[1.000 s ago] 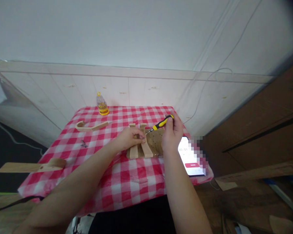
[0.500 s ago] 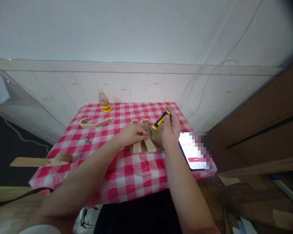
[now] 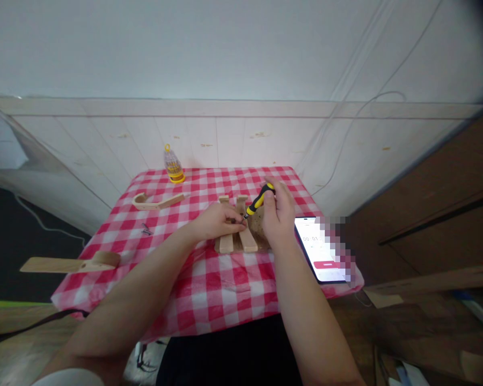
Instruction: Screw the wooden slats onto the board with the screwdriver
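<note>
My right hand (image 3: 279, 217) is closed round a yellow and black screwdriver (image 3: 258, 200), whose tip points down-left at a small screw held between the fingers of my left hand (image 3: 218, 222). Both hands rest over a wooden piece (image 3: 239, 238) made of two pale slats on a brown perforated board, lying on the red and white checked tablecloth (image 3: 209, 273). My left hand pinches the screw against the right slat.
A phone (image 3: 320, 249) with a lit timer screen lies at the table's right edge. A curved wooden part (image 3: 156, 202) and small dark screws (image 3: 146, 230) lie to the left, a long wooden part (image 3: 70, 263) overhangs the left edge, and a yellow-based bit case (image 3: 173, 165) stands at the back.
The screwdriver has tilted steeper and its tip has come closer to the screw in my left fingers. The view has shifted slightly; the hands stay over the wooden piece.
</note>
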Tool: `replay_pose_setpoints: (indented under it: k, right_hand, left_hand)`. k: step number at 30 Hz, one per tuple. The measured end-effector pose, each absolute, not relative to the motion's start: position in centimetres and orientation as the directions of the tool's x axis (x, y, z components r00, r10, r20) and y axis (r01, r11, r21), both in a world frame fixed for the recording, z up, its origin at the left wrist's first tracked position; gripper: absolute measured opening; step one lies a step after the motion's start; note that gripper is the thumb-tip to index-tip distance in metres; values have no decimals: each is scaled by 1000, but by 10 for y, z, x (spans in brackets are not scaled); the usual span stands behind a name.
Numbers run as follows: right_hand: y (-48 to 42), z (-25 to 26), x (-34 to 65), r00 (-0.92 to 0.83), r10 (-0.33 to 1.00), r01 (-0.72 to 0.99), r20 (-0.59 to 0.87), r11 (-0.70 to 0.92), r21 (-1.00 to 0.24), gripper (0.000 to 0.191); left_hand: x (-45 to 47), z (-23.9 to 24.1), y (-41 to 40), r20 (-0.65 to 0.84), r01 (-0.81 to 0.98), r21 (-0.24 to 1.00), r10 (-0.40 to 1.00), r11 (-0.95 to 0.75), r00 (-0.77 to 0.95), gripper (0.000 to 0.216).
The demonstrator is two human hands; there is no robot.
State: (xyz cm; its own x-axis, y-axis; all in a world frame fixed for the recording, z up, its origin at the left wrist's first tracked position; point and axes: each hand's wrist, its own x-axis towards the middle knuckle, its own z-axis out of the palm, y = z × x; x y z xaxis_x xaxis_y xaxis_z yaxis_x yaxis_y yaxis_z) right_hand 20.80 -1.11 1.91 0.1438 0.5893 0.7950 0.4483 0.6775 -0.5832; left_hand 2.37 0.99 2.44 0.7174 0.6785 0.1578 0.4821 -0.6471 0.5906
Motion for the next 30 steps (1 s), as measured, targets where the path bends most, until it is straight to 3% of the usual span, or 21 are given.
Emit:
replay_pose_setpoints:
  k: [8,15,21,30]
  right_hand:
    - [-16,23,207,68,561,504,825,694,-514,34]
    - [-20,23,205,-23,599,439,800,725,-530,43]
    - [-23,22,202,-83,684,324,725,707,-629,47]
    - [-17,20,195,8,704,296,711,677,-674,35]
  left_hand:
    - [21,26,11,145,440,622,648,-647,748,21]
    - [23,19,13,168,470,576,660,-669,732,23]
    - [25,19,11,167,502,561,684,-658,710,21]
    - [27,19,11,176,542,535,713,-649,679,17]
